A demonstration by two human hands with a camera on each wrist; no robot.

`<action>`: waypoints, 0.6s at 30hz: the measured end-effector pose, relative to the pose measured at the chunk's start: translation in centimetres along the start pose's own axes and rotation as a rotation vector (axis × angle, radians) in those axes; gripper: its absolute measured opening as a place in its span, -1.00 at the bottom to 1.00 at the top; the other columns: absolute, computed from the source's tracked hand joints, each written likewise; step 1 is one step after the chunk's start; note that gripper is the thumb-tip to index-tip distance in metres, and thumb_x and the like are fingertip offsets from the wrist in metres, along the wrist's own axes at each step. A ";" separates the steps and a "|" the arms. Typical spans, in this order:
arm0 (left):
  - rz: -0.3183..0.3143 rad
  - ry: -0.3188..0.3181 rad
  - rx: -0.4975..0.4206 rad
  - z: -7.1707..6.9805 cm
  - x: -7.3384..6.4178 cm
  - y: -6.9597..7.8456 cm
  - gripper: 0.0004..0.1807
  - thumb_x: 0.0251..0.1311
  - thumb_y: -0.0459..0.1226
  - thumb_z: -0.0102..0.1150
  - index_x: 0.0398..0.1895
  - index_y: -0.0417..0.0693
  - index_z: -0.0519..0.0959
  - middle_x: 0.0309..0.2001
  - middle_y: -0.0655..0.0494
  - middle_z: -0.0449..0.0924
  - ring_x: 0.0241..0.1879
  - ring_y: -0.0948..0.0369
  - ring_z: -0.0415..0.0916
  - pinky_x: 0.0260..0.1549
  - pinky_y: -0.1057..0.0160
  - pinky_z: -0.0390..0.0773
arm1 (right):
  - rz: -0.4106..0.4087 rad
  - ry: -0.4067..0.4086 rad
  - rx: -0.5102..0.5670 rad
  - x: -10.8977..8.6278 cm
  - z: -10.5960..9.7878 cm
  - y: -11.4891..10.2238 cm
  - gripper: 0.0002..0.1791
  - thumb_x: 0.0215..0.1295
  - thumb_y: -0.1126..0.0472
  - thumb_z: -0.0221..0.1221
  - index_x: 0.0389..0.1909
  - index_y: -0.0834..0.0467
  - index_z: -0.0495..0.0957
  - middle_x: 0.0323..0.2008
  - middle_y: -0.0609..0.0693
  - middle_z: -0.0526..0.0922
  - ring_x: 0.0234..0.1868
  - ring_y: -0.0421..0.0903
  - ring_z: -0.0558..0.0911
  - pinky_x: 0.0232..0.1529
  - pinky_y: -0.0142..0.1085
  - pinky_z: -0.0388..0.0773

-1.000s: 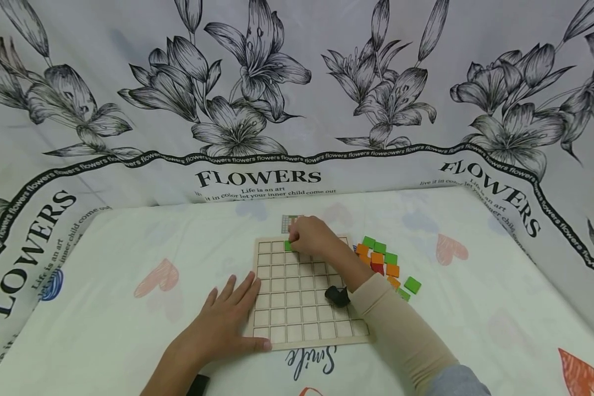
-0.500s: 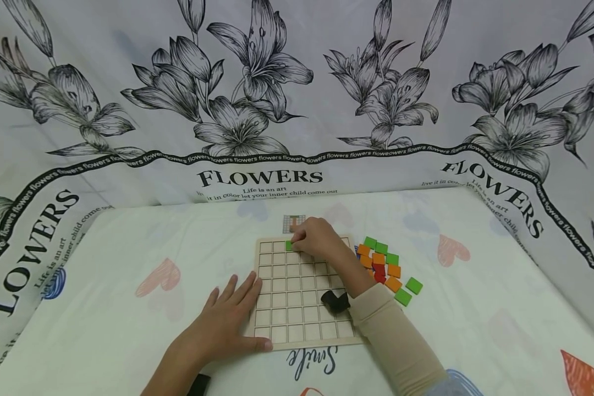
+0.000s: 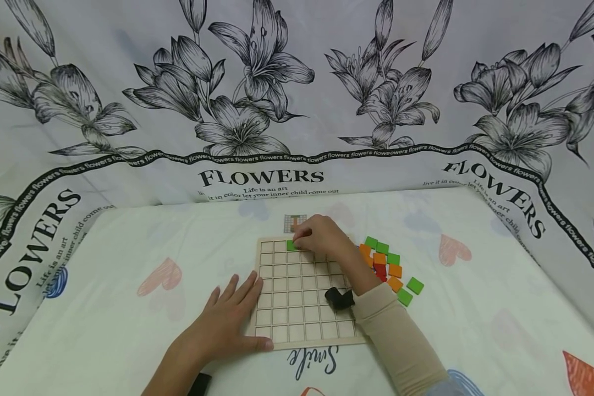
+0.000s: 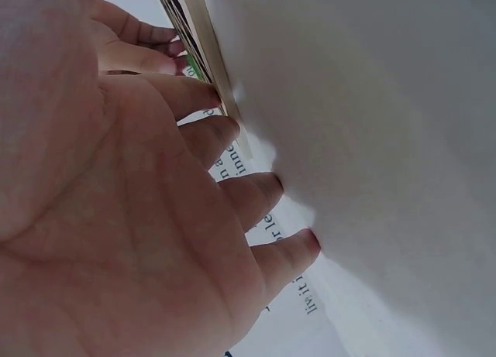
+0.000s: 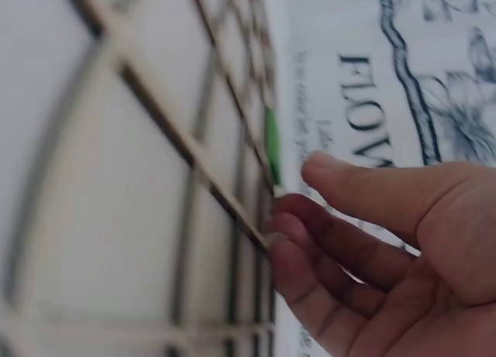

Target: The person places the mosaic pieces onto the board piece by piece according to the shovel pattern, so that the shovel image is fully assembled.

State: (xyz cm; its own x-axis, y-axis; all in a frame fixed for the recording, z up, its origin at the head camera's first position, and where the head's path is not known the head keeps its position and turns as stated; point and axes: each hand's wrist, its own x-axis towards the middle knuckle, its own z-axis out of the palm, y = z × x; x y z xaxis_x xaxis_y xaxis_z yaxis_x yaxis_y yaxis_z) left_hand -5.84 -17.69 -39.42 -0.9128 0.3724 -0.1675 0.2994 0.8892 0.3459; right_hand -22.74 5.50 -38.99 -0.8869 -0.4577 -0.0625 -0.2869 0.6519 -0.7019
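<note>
A wooden grid board point(image 3: 280, 300) lies flat, with a green square tile point(image 3: 290, 245) in its far row. My left hand point(image 3: 227, 319) rests along the board's left edge, fingers spread and thumb at the near corner. The left wrist view shows those fingertips point(image 4: 267, 183) reaching down to the cloth beside the board's side. My right hand point(image 3: 322, 239) hovers over the far row, just right of the green tile. In the right wrist view its thumb point(image 5: 329, 171) stands apart from the bent fingers point(image 5: 298, 272), with nothing between them, close to the tile's end.
Right of the board lies a loose pile of green, orange point(image 3: 395, 271) and red point(image 3: 380, 270) tiles. A small printed pattern card point(image 3: 294, 223) sits beyond the far edge. A black strap piece point(image 3: 339, 298) at my right wrist hangs over the board.
My right fingers have drawn slightly right from the green tile, which shows a little more. The right forearm has shifted and uncovers more loose tiles. My left hand stays on the board's edge.
</note>
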 end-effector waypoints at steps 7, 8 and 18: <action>-0.007 0.000 -0.003 0.0 0.0 0.1 0.28 -0.09 0.46 0.25 0.59 -0.08 0.10 0.59 0.04 -0.05 0.53 -0.21 -0.16 0.33 -0.40 -0.06 | 0.009 -0.055 -0.015 -1.1 -3.5 1.4 -0.90 0.30 0.29 0.29 -0.32 0.15 0.78 -0.34 -0.09 0.73 -0.24 -0.10 0.61 -0.18 -0.18 0.57; -0.007 0.001 -0.003 0.0 0.0 0.1 0.28 -0.09 0.46 0.25 0.59 -0.08 0.10 0.59 0.03 -0.05 0.53 -0.21 -0.16 0.33 -0.40 -0.06 | 0.017 -0.063 -0.014 -1.3 -4.0 1.7 -0.90 0.30 0.30 0.29 -0.32 0.17 0.78 -0.34 -0.07 0.73 -0.25 -0.09 0.61 -0.19 -0.18 0.57; -0.017 -0.016 -0.012 0.0 0.0 0.2 0.27 -0.09 0.43 0.29 0.59 -0.08 0.10 0.59 0.05 -0.06 0.54 -0.19 -0.18 0.35 -0.39 -0.09 | 0.221 0.014 -0.053 -3.9 -8.1 4.9 -0.90 0.32 0.30 0.25 -0.23 0.22 0.72 -0.20 0.10 0.68 -0.19 0.07 0.58 -0.16 -0.07 0.57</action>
State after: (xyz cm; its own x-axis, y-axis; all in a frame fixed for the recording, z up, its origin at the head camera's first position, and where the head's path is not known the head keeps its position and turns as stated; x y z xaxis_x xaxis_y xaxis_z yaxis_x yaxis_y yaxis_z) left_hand -5.82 -17.56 -39.33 -0.9131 0.3617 -0.1881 0.2805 0.8922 0.3539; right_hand -23.65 15.35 -36.43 -0.9352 -0.2920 -0.2001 -0.1035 0.7662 -0.6342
